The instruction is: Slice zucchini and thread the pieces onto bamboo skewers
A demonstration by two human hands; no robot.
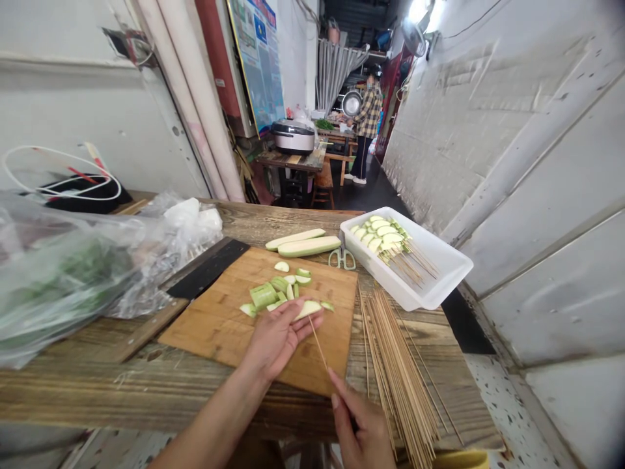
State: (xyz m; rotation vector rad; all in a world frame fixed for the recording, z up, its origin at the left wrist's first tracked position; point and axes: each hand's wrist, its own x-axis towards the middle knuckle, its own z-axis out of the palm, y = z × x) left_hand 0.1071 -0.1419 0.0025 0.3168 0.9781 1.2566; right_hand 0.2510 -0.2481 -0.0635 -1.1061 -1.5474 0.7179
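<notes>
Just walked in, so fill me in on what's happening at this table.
The left hand holds a pale green slice over the cutting board, and the right hand holds a thin stick that meets it. More cut pieces lie on the board. To the right, a white tray holds slices on sticks, beside a loose bundle of bare sticks.

Left hand point(283, 333) palm-up, right hand point(360, 426) pinched

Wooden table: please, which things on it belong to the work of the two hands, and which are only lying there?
Belonging, I judge:
- slice in left hand
- skewer in right hand
- board, cut pieces
- peeled halves, knife
- loose skewers
- tray with filled skewers

Lying about:
- plastic bags
- scissors, probably
</notes>
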